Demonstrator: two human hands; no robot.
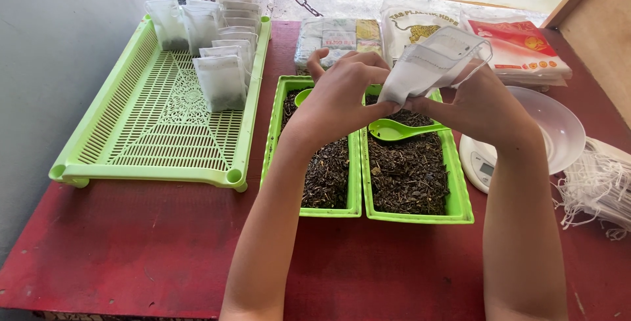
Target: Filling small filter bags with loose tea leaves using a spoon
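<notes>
Both of my hands hold one white mesh filter bag (430, 65) above two green bins. My left hand (342, 91) pinches its lower corner, and my right hand (483, 104) grips it from the right side; the bag's mouth points up and to the right. Below them the left green bin (273, 157) and the right green bin (460, 196) hold dark dried leaves. A green spoon (394, 130) lies on the leaves in the right bin. The tip of another green spoon (302, 96) shows in the left bin.
A large green slatted tray (151, 130) at the left carries several filled white bags (220, 81) along its far end. A white scale with a clear bowl (559, 130) stands to the right, a heap of empty bags (601, 186) beside it. Plastic packets (519, 48) lie at the back of the red table (131, 249).
</notes>
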